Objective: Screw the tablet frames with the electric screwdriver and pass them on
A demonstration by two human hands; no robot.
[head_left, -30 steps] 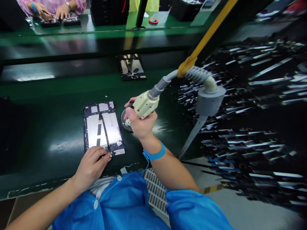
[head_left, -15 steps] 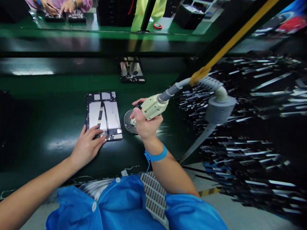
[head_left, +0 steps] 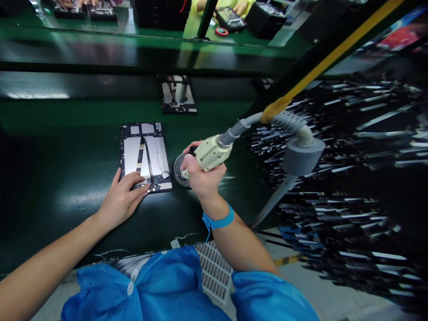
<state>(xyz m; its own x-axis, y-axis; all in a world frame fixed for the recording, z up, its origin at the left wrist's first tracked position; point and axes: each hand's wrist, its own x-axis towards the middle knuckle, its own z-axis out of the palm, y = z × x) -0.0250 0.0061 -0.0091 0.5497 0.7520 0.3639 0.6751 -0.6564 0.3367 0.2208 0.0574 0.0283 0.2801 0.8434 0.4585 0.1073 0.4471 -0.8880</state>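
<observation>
An opened tablet lies flat on the dark green bench, its silver inside up, with dark ribbon cables running down the middle. My left hand rests over its lower left corner, fingers spread, with fingertips on the lower part of a ribbon cable and the bottom strip. Just right of the tablet, my right hand is wrapped round a cream hand tool with a grey hose. The tool's round perforated metal head faces the bench beside the tablet, apart from it. Part of that head is hidden by my hand.
A second opened tablet lies farther back. The grey hose hangs from a yellow strap. Dense rows of shiny strips fill the right side. Across the bench, two people's hands work on devices near a black stack.
The view has shifted slightly, and a co-worker's hands with a device have come into sight at the top. A small white piece near the tablet's lower right has shifted. Both my hands keep nearly the same place.
</observation>
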